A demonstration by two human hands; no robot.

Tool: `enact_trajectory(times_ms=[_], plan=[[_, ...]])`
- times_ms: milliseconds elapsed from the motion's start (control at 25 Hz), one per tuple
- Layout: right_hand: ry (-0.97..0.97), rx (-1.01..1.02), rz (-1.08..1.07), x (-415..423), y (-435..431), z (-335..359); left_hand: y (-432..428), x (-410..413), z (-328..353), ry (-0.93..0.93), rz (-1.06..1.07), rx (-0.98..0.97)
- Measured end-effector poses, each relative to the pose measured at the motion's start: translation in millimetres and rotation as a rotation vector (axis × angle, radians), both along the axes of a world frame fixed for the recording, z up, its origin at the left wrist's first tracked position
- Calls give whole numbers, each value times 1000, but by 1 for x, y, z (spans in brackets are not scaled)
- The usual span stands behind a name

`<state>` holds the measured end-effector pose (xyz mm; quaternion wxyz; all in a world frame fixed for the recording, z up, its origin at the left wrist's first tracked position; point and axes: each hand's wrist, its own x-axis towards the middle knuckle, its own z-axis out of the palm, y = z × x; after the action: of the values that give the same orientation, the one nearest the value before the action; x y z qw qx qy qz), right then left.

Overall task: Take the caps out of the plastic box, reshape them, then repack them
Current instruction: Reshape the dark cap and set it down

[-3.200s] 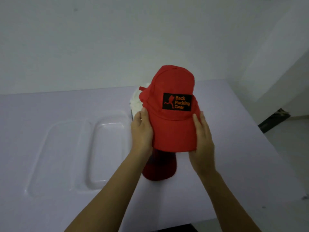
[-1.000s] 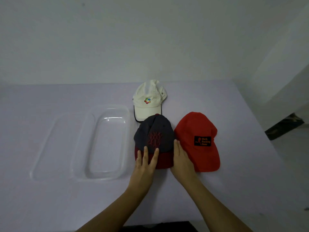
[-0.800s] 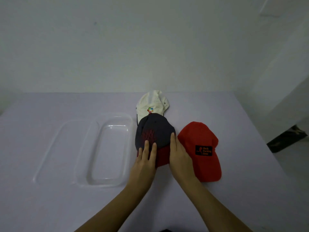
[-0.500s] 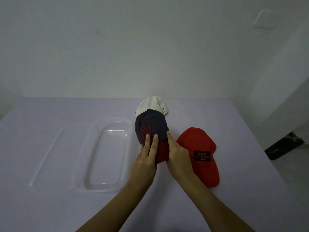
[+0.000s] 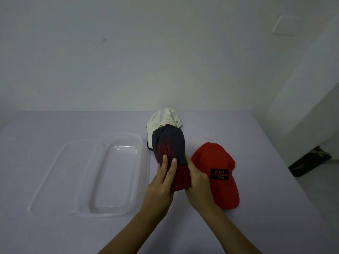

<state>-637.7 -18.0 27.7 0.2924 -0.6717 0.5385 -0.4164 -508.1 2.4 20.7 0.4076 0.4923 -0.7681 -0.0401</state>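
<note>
On the left of the desk (image 5: 55, 235) lies a clear lid (image 5: 55, 180), and just beside it the open plastic box (image 5: 113, 175) stands with nothing in it, likely kept close so the caps can go back in easily. Right of the box, a white cap (image 5: 161, 118) sits at the far side, partly hidden behind a dark cap (image 5: 170, 142) with a red brim that is tipped up off the desk. The left hand (image 5: 161, 182) holds this dark cap, fingers (image 5: 164, 165) laid flat over the front panel, and the right hand (image 5: 198, 182) closes around the brim's right edge; together they grip it, probably to press the crown and brim back into shape. Farthest right, a red cap (image 5: 216, 165) with a black patch rests flat on the desk, touching the right hand's back and set aside from the others.
</note>
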Motion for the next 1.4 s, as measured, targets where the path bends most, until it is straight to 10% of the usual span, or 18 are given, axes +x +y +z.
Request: enact_trajectory(times_ms=[320, 920, 1400], plan=[[-240, 48, -47, 5, 15, 9, 2, 4, 2, 179, -31, 70], [369, -169, -100, -9, 19, 17, -21, 35, 16, -69, -22, -29], [-78, -92, -35, 27, 34, 15, -4, 13, 14, 432, 101, 67]])
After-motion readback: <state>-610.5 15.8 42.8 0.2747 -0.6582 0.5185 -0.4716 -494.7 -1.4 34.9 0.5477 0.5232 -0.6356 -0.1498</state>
